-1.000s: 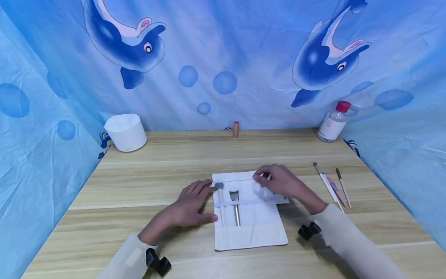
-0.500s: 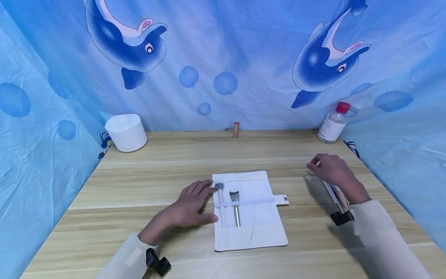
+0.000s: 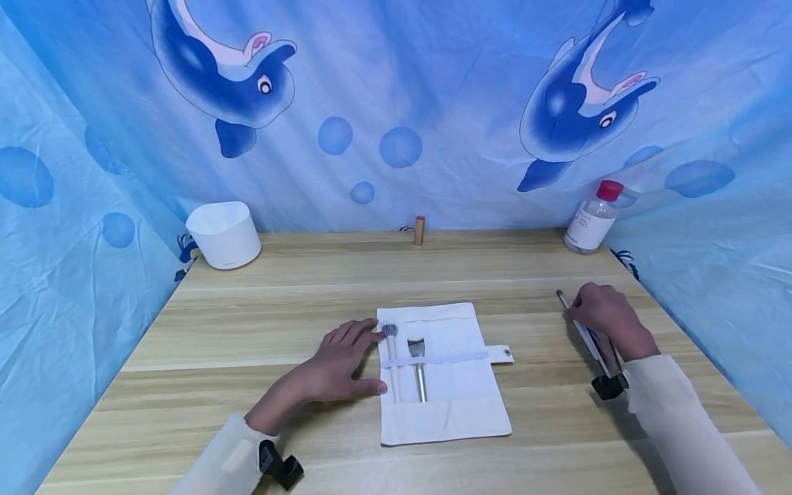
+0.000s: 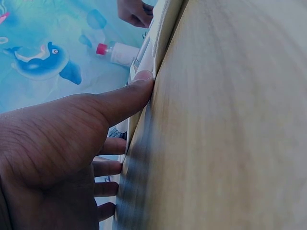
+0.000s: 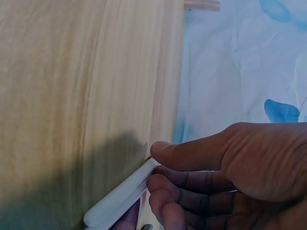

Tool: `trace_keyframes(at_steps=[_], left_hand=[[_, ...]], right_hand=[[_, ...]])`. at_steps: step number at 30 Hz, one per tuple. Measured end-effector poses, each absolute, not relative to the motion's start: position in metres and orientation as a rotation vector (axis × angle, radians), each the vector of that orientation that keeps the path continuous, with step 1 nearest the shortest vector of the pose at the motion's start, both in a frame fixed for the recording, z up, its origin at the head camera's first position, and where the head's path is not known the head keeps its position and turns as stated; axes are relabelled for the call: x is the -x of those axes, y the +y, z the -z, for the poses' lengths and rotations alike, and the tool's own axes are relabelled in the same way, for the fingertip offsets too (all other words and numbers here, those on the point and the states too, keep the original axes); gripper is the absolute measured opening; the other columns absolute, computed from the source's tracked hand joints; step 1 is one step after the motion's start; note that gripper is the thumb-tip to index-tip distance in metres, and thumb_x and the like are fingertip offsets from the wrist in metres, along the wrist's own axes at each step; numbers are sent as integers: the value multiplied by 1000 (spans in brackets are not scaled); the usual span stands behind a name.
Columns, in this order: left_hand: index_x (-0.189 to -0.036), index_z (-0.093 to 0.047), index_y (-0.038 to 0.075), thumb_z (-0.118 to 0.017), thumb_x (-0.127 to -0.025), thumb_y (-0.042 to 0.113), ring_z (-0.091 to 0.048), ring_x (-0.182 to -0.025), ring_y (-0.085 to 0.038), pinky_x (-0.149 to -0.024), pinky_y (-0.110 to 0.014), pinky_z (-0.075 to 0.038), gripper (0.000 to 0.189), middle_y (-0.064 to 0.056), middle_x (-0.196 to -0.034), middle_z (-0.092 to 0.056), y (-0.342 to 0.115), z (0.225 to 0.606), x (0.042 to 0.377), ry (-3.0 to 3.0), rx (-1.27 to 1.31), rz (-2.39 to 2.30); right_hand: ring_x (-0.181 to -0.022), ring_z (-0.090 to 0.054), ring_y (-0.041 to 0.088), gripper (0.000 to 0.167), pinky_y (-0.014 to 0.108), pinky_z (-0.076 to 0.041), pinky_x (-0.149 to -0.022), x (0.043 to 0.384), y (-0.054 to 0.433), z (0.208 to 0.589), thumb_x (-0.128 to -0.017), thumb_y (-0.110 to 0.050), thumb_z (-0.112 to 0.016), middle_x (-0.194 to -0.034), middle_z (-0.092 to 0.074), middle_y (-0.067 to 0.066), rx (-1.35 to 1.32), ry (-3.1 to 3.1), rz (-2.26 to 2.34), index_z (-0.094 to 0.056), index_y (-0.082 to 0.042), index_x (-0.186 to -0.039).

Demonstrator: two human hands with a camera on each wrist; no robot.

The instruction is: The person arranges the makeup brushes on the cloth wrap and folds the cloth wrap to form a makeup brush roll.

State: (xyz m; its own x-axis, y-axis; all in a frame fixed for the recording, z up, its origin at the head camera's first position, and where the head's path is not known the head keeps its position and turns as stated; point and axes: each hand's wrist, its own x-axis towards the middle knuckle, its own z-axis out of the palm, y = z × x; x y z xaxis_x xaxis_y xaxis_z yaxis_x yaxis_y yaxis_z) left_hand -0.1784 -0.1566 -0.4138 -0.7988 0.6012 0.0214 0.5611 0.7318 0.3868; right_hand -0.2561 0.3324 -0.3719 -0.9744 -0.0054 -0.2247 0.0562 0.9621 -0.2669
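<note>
A white fabric brush roll (image 3: 445,419) lies open on the table, with its snap strap (image 3: 501,354) out to the right. Under its elastic band sit a white-handled brush (image 3: 394,371) and a flat silver-handled brush (image 3: 421,378). My left hand (image 3: 340,364) rests at the roll's left edge, thumb and fingertips spread over the border. Off to the right, my right hand (image 3: 609,316) pinches a white-handled makeup brush (image 5: 120,196) between thumb and forefinger. Its dark tip (image 3: 559,294) sticks out past the fingers. Other brushes beside it are mostly hidden under this hand.
At the back left stands a white rounded container (image 3: 224,237). A small brown tube (image 3: 419,231) is upright at the table's far edge. A clear bottle with a red cap (image 3: 590,220) stands at the back right. Blue dolphin-print cloth (image 3: 458,172) closes off the back and sides.
My right hand has left the brush roll's upper right corner, moved right to the loose brushes and come down onto the white-handled one. The left hand has stayed put.
</note>
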Motion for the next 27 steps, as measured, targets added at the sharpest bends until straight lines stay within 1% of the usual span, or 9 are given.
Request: trace_keyframes(at_steps=[8, 12, 14, 16, 18, 21, 23, 27], left_hand=[[-152, -39, 10, -67, -89, 59, -19, -147, -38, -111, -63, -20, 85, -15, -161, -24, -157, 414, 178, 2825, -946, -579], [-153, -39, 9, -68, -89, 58, -19, -147, -39, -111, -63, -20, 85, -16, -161, -23, -157, 415, 178, 2822, -949, -592], [-153, -39, 9, -68, -89, 58, -19, -147, -41, -111, -64, -19, 86, -16, -162, -23, -157, 415, 178, 2820, -947, -597], [-154, -38, 8, -68, -89, 57, -19, -146, -43, -110, -65, -19, 86, -17, -162, -23, -157, 416, 178, 2820, -953, -601], [-154, -38, 8, -68, -89, 57, -19, -146, -44, -110, -66, -19, 86, -17, -162, -22, -157, 416, 178, 2821, -955, -605], [-153, -38, 8, -68, -89, 57, -19, -146, -42, -110, -65, -20, 86, -17, -162, -23, -157, 415, 178, 2825, -958, -593], [-153, -39, 8, -68, -89, 58, -20, -146, -40, -110, -64, -20, 85, -16, -162, -23, -157, 414, 178, 2826, -955, -589], [-153, -39, 8, -68, -89, 57, -20, -146, -39, -110, -64, -21, 85, -16, -162, -23, -156, 413, 178, 2821, -956, -589]], right_hand=[[-64, -56, 22, 32, 34, -47, -55, 258, 331, 378, -96, -23, -66, -75, -60, 10, -66, 2877, 396, -71, 9, -99], [-63, -54, 21, 28, 34, -46, -54, 257, 331, 375, -96, -24, -63, -72, -58, 8, -49, 2876, 437, -71, 2, -88], [-62, -53, 21, 28, 33, -44, -53, 257, 330, 372, -96, -24, -62, -70, -56, 7, -24, 2889, 471, -69, -2, -82], [-63, -52, 21, 27, 33, -43, -54, 257, 328, 367, -96, -25, -61, -70, -55, 6, 7, 2908, 512, -66, -4, -79], [-65, -52, 21, 27, 33, -42, -54, 258, 325, 362, -96, -26, -61, -73, -56, 6, 44, 2930, 555, -65, -4, -81], [-69, -53, 22, 27, 33, -44, -55, 260, 317, 355, -97, -27, -61, -79, -59, 8, 84, 2961, 624, -64, -1, -90], [-72, -57, 22, 28, 35, -48, -57, 262, 311, 352, -97, -28, -62, -84, -61, 10, 110, 2970, 696, -64, 0, -97], [-74, -64, 25, 28, 39, -54, -63, 266, 295, 347, -99, -26, -62, -89, -65, 12, 143, 2959, 847, -63, 1, -107]])
